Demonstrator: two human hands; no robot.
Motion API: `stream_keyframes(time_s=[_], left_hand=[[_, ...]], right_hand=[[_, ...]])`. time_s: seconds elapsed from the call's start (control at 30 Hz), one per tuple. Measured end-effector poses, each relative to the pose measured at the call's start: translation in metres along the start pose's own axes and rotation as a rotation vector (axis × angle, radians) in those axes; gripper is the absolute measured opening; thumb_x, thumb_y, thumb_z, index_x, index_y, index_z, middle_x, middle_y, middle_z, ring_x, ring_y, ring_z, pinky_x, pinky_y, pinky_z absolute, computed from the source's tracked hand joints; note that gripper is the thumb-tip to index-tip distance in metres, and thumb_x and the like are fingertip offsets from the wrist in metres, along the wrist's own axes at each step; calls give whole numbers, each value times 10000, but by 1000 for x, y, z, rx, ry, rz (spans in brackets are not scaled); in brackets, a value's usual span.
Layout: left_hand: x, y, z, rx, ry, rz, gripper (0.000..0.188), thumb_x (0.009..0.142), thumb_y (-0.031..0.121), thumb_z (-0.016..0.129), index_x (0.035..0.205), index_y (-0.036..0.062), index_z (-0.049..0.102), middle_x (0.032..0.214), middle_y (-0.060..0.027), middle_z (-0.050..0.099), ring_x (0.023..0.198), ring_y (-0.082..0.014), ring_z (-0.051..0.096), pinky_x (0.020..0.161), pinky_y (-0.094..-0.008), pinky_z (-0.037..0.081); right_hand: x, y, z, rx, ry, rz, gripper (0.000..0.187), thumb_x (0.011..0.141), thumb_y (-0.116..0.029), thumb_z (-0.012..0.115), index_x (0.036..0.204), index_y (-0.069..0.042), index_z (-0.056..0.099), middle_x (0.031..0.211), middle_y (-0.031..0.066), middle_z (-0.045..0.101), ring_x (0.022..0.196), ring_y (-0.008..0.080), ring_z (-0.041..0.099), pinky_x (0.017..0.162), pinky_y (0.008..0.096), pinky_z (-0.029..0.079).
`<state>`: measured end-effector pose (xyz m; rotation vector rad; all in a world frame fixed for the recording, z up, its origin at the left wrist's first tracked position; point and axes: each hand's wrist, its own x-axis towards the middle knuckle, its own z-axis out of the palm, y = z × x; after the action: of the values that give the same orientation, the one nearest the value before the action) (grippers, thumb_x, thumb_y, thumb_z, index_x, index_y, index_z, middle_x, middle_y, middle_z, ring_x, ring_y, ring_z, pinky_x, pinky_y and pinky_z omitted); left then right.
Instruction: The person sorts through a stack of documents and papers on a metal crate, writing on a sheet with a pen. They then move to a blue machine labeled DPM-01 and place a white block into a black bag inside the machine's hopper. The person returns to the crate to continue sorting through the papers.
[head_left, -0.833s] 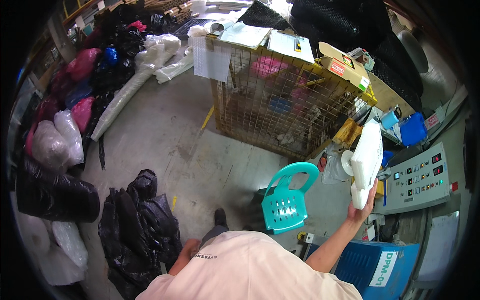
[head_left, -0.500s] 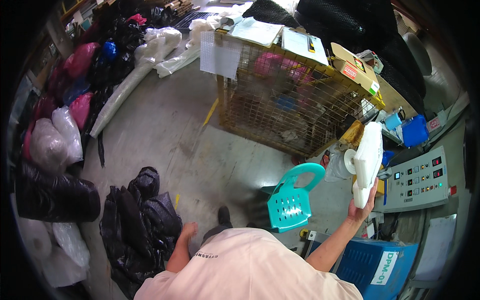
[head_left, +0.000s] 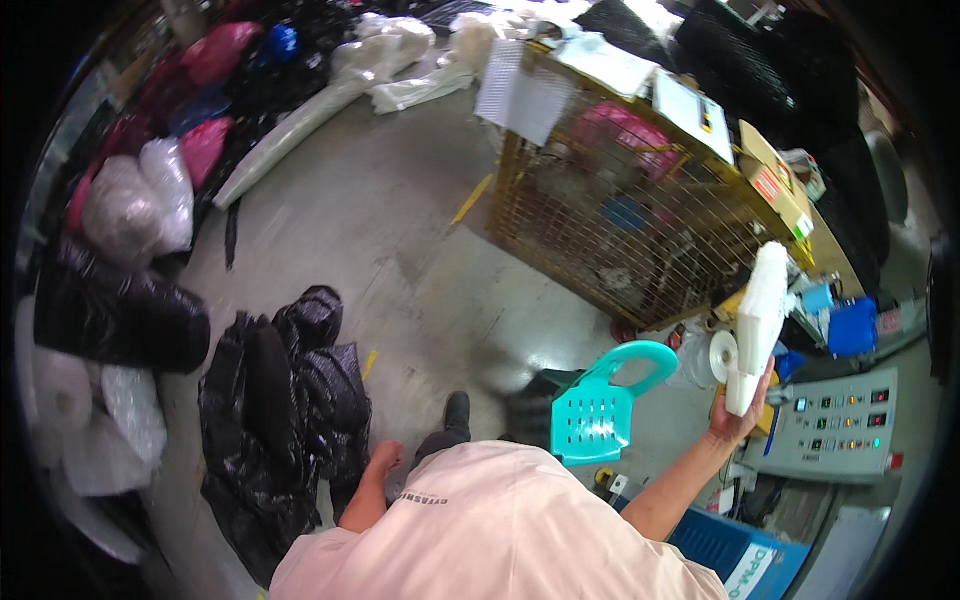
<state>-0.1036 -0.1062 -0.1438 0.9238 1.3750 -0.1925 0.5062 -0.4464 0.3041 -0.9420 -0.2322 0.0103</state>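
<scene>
Overhead, a white plastic bundle (head_left: 758,325) is gripped at its lower end by the raised right hand (head_left: 738,418), just beside a grey control panel (head_left: 840,425). Nothing is held by the left hand (head_left: 384,460), hung loosely open near black bags (head_left: 285,400). A teal chair (head_left: 600,405) stands between the hands.

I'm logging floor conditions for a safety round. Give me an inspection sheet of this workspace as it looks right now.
Surface: grey concrete floor, scuffed, with yellow marks.
Job's things: white plastic piece, held upright near the control panel.
Clutter: black bags beside the left leg; pink, white and black bags along the left wall; teal plastic chair.
Grippers: right hand raised, gripping the white piece; left hand hangs empty.
Cables: nothing seen.
Surroundings: yellow wire cage filled with scrap.
</scene>
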Motion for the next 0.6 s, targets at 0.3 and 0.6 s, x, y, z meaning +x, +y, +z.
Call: stream_keyframes(time_s=[0.3, 0.6], left_hand=[[-37, -78, 51, -464, 191, -66, 262, 1057, 275, 670, 1260, 112, 700, 1043, -53, 719, 767, -198, 661, 637, -376, 532], [-152, -203, 233, -652, 346, -96, 300, 1011, 296, 709, 1220, 91, 776, 1047, -40, 753, 825, -188, 672, 713, -372, 551]], right_hand=[[55, 47, 26, -73, -135, 126, 672, 1127, -380, 551, 1687, -46, 387, 1652, 147, 509, 1463, 296, 546, 1192, 448, 435], [83, 103, 59, -241, -336, 367, 609, 1088, -347, 612, 1631, -86, 522, 1519, 144, 633, 1279, 261, 659, 1020, 370, 550]])
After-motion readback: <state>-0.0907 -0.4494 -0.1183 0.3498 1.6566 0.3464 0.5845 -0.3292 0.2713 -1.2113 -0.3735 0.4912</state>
